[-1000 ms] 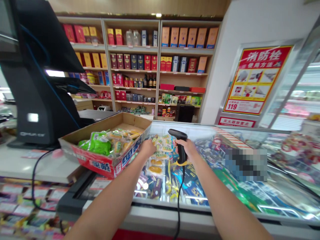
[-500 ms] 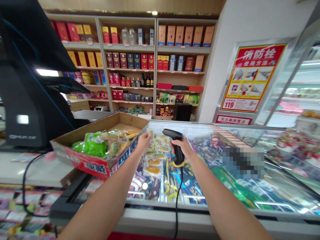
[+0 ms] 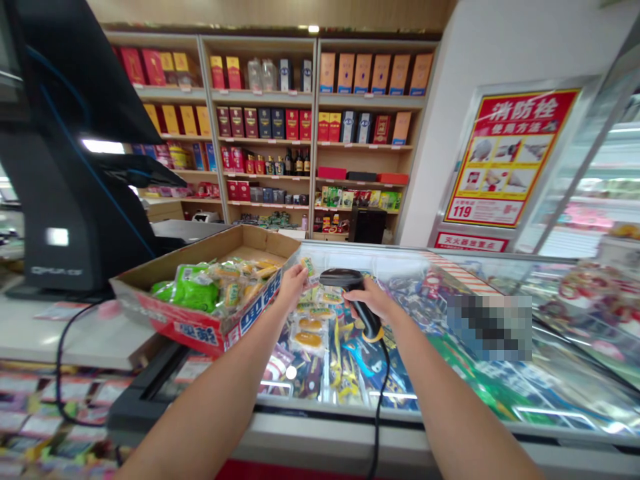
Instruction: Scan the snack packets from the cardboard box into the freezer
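My left hand pinches a small yellow-green snack packet and holds it up just past the right corner of an open cardboard box full of green and yellow snack packs. My right hand grips a black handheld barcode scanner with a yellow ring at its base; the scanner's head is tilted left toward the packet, a few centimetres from it. The scanner's black cable hangs down over the freezer's front edge. Both hands hover above the glass lid of a chest freezer.
A black checkout terminal stands on the white counter at the left, with a cable trailing from it. Shelves of boxed goods and bottles fill the back wall. A red fire-hydrant poster hangs at the right.
My left hand has lifted a small packet up off the freezer lid. My right hand has tilted the scanner's head down and left toward it.
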Available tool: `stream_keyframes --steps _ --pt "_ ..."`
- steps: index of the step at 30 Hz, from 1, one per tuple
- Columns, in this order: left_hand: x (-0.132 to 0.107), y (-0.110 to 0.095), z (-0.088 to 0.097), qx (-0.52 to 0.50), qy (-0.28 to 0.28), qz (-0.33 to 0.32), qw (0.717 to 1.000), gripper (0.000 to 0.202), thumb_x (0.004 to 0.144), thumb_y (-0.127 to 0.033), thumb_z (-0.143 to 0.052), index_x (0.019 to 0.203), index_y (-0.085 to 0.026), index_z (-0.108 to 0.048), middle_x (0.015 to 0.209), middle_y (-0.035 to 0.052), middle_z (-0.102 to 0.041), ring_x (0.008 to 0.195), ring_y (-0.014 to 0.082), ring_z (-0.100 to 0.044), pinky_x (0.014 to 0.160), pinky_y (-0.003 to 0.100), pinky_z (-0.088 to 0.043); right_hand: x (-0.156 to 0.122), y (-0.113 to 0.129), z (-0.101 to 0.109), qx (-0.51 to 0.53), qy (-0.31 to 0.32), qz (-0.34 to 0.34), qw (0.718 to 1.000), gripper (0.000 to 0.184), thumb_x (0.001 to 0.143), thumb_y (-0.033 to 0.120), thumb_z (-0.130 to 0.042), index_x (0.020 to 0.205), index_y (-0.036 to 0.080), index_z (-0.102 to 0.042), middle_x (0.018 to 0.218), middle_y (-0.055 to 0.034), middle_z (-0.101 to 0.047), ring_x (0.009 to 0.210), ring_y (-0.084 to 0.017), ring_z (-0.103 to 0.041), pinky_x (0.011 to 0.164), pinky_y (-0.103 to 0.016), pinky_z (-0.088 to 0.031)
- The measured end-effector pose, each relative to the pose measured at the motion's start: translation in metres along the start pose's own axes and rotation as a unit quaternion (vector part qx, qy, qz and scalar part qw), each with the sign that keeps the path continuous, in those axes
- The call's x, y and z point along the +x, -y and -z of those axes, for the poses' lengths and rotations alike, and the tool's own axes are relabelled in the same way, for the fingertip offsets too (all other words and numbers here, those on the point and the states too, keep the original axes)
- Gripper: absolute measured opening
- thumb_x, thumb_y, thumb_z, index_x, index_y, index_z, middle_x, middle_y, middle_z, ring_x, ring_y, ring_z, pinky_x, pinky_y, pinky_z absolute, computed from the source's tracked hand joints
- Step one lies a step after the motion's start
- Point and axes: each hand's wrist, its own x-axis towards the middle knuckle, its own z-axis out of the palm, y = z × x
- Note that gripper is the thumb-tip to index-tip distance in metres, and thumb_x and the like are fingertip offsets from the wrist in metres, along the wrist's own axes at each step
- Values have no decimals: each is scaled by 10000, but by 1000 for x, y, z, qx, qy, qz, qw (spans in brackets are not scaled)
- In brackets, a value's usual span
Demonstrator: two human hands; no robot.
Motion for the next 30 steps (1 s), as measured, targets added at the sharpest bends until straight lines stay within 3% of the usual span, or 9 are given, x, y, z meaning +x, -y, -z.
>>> stream_keyframes --steps 12,18,21,25,30 --pt "10 13 6 45 7 -65 997 354 604 -428 -735 620 -176 -487 485 -93 -392 447 47 -380 478 183 -396 -2 0 -5 -27 11 -9 1000 174 626 267 -625 487 169 -590 401 -24 -573 354 -140 -525 374 -238 -415" --pt "9 12 6 53 6 -43 998 312 625 -417 -699 701 -177 -516 573 -62 -506 512 81 -467 537 222 -444 2 -7 -5 -10 -4 -12 1000 165 608 287 -668 532 156 -604 448 -21 -599 360 -144 -545 370 -239 -425" --pt "6 7 4 138 -19 -82 987 218 695 -367 -634 701 -177 -528 593 -42 -535 569 109 -507 582 232 -445 5 -11 -9 34 -14 -1 999 151 595 294 -677 611 154 -621 508 -13 -627 365 -144 -559 372 -242 -425" --pt "-1 -21 3 304 -65 -154 938 137 772 -283 -534 689 -176 -549 624 -10 -575 643 141 -542 633 242 -432 13 -3 -20 62 -27 8 998 168 585 309 -670 640 159 -618 523 -12 -632 358 -142 -544 369 -254 -424" --pt "-6 -99 21 468 -156 -195 847 131 805 -251 -535 817 -174 -640 800 59 -699 790 200 -629 733 279 -451 31 33 -45 45 -6 21 999 161 602 305 -661 635 150 -630 512 -27 -629 376 -142 -542 381 -252 -414"
